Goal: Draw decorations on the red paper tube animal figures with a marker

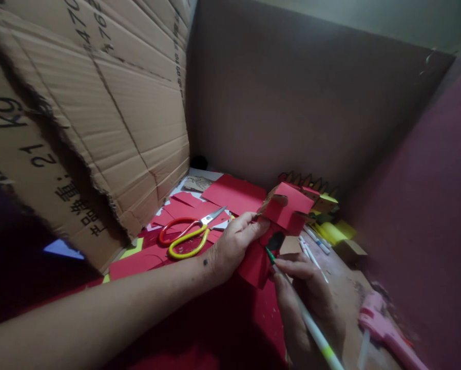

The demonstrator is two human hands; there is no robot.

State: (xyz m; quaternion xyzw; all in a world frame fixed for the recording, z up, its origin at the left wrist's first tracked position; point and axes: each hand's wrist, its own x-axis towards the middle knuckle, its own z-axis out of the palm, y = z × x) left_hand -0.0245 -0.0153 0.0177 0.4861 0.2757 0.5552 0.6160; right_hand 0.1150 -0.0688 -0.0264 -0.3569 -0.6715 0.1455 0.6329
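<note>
My left hand (240, 239) is closed on a red paper-covered cardboard figure (288, 208), its thumb pressing the near side. A dark patch shows on the figure's lower part. In my right hand (311, 303) is a white marker (311, 326) with a green tip end and a yellow-green band. Its tip meets or nearly meets the red surface beside the dark patch; actual contact I cannot tell. Left of my left hand lie scissors (188, 237) with one red and one yellow handle loop, blades toward the figure.
Red paper pieces (234, 192) are spread behind the scissors. More markers (317, 240), yellow paper (334, 231) and a small cardboard piece (349, 252) lie to the right. A pink glue gun (384, 324) rests at front right. A large cardboard sheet (138, 103) stands on the left.
</note>
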